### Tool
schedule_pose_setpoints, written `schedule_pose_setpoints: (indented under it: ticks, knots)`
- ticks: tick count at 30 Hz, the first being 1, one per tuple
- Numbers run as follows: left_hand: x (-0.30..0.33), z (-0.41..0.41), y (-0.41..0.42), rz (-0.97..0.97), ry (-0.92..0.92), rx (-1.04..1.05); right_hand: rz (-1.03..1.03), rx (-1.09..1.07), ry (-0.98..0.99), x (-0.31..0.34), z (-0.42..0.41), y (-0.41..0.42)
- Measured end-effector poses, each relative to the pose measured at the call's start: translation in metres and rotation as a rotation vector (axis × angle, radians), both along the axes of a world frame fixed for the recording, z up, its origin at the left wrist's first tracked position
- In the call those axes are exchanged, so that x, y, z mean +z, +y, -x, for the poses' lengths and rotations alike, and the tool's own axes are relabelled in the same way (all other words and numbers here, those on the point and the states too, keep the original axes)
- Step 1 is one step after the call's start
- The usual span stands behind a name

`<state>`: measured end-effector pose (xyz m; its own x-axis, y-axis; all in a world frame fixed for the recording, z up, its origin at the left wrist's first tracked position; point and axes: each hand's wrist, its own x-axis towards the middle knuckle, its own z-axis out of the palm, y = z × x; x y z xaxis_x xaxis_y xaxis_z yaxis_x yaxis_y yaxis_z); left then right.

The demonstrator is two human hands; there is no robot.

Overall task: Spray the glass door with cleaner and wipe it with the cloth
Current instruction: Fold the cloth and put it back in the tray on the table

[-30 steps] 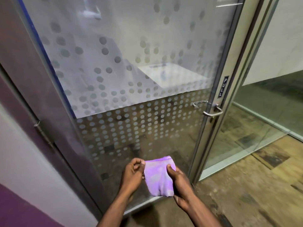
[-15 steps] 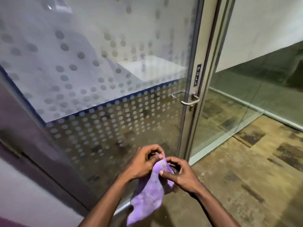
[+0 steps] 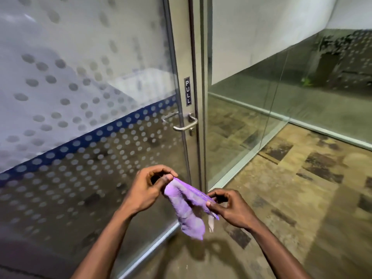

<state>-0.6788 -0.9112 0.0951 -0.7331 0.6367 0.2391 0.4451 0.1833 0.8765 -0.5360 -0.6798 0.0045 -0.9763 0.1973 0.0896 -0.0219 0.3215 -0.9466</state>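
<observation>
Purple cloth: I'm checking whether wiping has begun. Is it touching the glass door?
Apart. The head view shows the purple cloth pinched between the left hand and right hand, hanging before the glass door.

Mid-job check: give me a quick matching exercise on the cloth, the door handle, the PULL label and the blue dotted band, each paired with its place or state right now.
Things:
1. cloth
2. door handle
3. PULL label
4. blue dotted band

Places or states:
A. runs slantwise across the glass door
B. pinched between the left hand and the right hand, hanging down
C. upright on the frame, above the lever
D. silver, on the frame, untouched

Pairs: 1-B, 2-D, 3-C, 4-A
</observation>
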Motion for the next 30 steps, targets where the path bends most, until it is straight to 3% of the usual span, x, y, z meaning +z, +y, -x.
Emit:
schedule_pose_setpoints:
  ticks: [6, 11, 17, 19, 23, 26, 30]
  knots:
    - [-0.008, 0.006, 0.047, -0.037, -0.051, 0.014, 0.273, -0.153, 0.134, 0.001, -0.019, 0.059]
    - [-0.008, 0.002, 0.088, -0.026, -0.033, -0.025, 0.183, -0.182, 0.17, 0.005, -0.029, 0.092]
    - [0.001, -0.004, 0.123, -0.054, -0.124, -0.067, 0.336, -0.185, 0.095, -0.004, -0.046, 0.104]
    - [0.005, -0.005, 0.128, -0.062, -0.15, -0.097, 0.248, -0.206, 0.116, -0.004, -0.048, 0.099]
    - [0.015, 0.002, 0.136, -0.051, -0.144, -0.149, -0.152, -0.325, 0.248, -0.004, -0.048, 0.089]
    - [0.02, 0.012, 0.135, -0.014, -0.056, -0.204, -0.048, -0.42, 0.238, 0.001, -0.05, 0.092]
    - [0.016, 0.031, 0.127, 0.213, 0.311, -0.184, -0.029, -0.448, 0.185, 0.013, -0.059, 0.094]
